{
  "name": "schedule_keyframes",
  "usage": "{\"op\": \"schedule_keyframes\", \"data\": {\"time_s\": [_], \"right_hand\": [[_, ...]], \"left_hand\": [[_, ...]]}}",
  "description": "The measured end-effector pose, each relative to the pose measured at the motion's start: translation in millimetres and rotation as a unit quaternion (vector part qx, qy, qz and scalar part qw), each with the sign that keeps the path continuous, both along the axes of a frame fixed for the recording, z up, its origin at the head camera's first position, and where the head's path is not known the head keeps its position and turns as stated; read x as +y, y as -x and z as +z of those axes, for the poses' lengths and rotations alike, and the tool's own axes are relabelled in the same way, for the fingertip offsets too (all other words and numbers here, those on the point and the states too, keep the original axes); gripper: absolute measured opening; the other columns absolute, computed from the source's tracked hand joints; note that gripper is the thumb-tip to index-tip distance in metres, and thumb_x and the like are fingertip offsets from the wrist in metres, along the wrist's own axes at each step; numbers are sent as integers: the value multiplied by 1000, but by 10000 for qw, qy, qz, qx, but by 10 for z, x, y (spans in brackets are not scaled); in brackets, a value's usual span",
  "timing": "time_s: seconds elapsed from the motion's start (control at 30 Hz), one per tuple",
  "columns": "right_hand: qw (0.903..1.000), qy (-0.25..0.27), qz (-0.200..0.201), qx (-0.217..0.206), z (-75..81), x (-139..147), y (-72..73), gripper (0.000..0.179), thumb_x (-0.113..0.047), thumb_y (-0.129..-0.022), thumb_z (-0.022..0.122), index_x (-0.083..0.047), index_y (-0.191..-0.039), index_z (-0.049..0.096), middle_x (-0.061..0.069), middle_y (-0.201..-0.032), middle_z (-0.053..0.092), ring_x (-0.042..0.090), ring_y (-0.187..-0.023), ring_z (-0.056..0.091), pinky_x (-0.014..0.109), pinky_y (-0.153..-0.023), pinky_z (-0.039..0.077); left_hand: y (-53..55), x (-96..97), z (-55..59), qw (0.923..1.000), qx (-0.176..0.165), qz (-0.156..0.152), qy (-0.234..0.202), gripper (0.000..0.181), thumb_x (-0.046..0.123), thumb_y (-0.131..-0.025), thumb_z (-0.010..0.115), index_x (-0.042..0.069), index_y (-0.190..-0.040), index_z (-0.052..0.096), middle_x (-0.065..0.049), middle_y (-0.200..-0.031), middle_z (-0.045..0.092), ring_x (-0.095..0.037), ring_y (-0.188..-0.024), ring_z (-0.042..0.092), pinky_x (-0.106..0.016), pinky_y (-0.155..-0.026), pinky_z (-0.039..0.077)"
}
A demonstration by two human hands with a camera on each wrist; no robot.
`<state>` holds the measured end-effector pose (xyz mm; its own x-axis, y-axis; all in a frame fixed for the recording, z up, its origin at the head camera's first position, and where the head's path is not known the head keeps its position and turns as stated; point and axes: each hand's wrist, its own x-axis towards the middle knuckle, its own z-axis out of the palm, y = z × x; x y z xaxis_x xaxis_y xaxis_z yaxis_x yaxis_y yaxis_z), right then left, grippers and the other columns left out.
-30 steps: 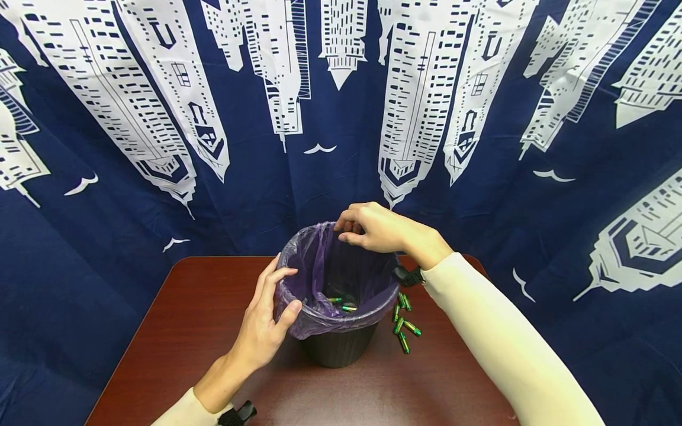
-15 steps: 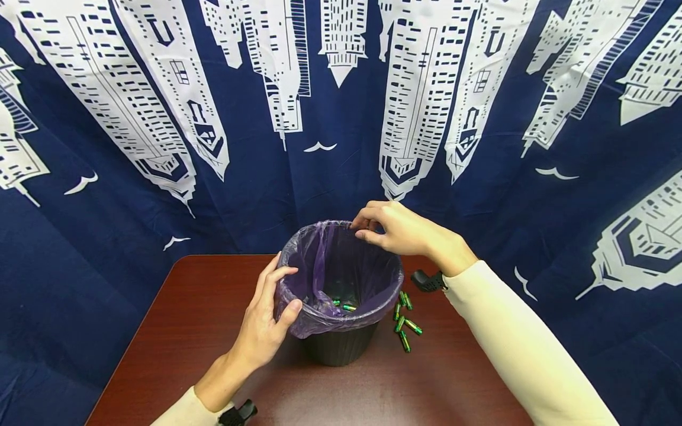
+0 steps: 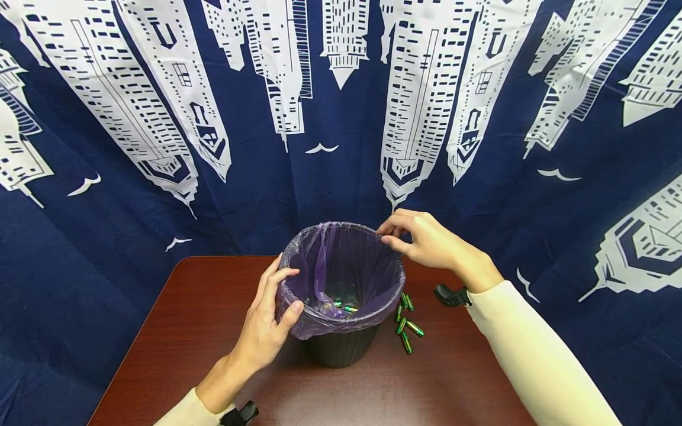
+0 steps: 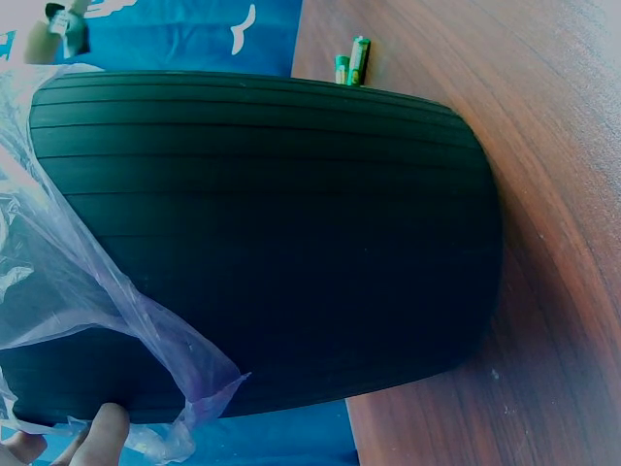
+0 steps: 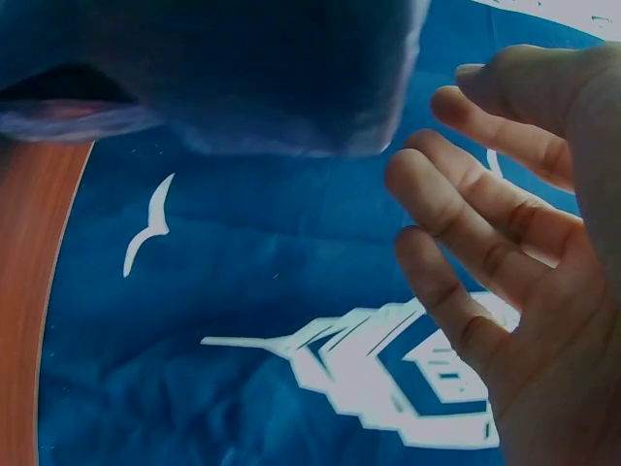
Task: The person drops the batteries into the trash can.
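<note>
A dark ribbed trash can (image 3: pixel 341 350) stands upright on the table, lined with a purple plastic bag (image 3: pixel 351 251) folded over its rim. My left hand (image 3: pixel 269 316) holds the can's left rim through the bag; its fingertips (image 4: pixel 105 437) show on the bag's outside in the left wrist view. My right hand (image 3: pixel 421 236) is at the far right rim, fingers loosely bent, nothing held; the right wrist view shows its fingers (image 5: pixel 485 257) apart from the can. A few green batteries (image 3: pixel 350 309) lie inside on the bag's bottom. Several more green batteries (image 3: pixel 407 343) lie right of the can.
The reddish-brown wooden table (image 3: pixel 197 331) ends just behind the can. A dark blue curtain (image 3: pixel 256 195) with white buildings and birds hangs behind and at both sides. A black wrist camera (image 3: pixel 450 294) sits on the right wrist.
My right hand has moved right, from above the can's opening to its far right rim. The left hand stays on the left rim. The can and the batteries outside it look unmoved.
</note>
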<state>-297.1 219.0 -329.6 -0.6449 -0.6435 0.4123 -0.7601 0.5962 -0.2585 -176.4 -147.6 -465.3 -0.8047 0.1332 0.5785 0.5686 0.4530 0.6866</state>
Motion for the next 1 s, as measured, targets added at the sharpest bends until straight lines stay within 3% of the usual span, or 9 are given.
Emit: {"op": "schedule_keyframes", "data": {"time_s": [0.1,0.27,0.47,0.57,0.8,1.0], "right_hand": [[9997,217,-65,121,-97,120,-12,11,-11,-107,84,-14,-117,87,-3,-106,81,10,-90,73,32,-81,60],[9984,507,-221,103,-280,307,-19,18,-5,-103,85,-14,-119,86,-4,-110,82,8,-92,75,40,-89,66],[9972,595,-447,-90,-560,488,-51,25,-4,-103,85,-16,-124,86,-4,-113,82,9,-95,77,28,-88,63],[9964,579,-551,-298,-687,549,-79,25,-6,-103,86,-16,-126,85,-3,-115,82,11,-97,77,31,-89,62],[9923,513,-761,-834,-907,651,-140,27,-13,-105,87,-18,-131,83,-2,-120,80,21,-102,77,36,-90,62],[9911,367,-771,-1025,-1112,713,-161,31,-19,-103,90,-19,-133,81,-1,-123,80,28,-106,78,41,-94,61]], "left_hand": [[2,4,0,10000,6,-16,24,63,25,-106,75,22,-166,57,-4,-191,34,-40,-173,46,-29,-134,41],[14,5,-2,10000,26,-11,34,63,25,-105,75,22,-166,57,-4,-191,35,-39,-172,46,-35,-134,43],[12,6,-16,10000,52,-40,-30,63,24,-105,75,24,-166,57,-5,-191,35,-40,-172,47,-25,-133,38],[12,3,-19,10000,20,-37,-28,63,24,-105,75,23,-166,57,-4,-191,35,-40,-172,47,-26,-134,38],[27,-9,-37,10000,-6,18,35,63,26,-106,74,23,-166,57,-4,-191,35,-38,-172,47,-38,-136,43],[24,-9,-30,10000,-52,-33,15,64,25,-105,74,25,-167,56,-4,-192,32,-41,-172,47,-65,-132,48]]}}
